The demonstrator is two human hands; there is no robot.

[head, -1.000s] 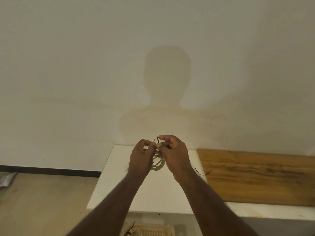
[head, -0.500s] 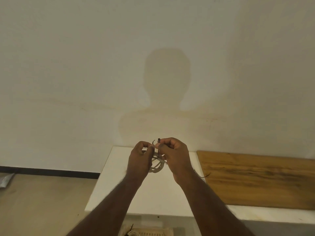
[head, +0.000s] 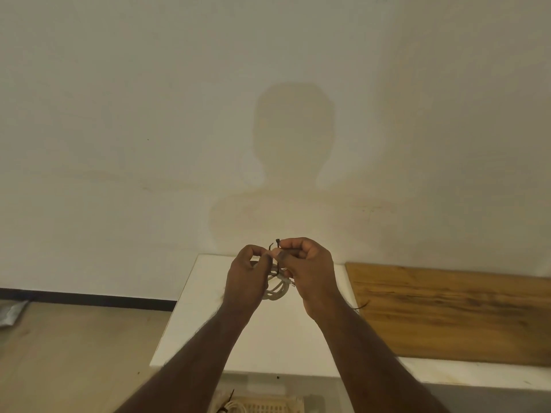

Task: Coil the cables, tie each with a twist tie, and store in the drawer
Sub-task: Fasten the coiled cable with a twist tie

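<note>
A coiled white cable hangs between my two hands, held up above the white table top. A thin black tie wraps the top of the coil, its two ends sticking up between my fingertips. My left hand pinches one end of the tie and the coil's left side. My right hand pinches the other end, with the tie's small head showing above the thumb. Most of the coil's upper part is hidden by my fingers.
A brown wooden board lies on the table to the right, with a spare black tie at its left edge. Below the table's front edge, a cream slotted basket holds another tied white cable. The wall stands close behind.
Both hands stay together on the coil and have lifted slightly. The fingers have shifted on the tie ends, whose tips now stand a little more upright.
</note>
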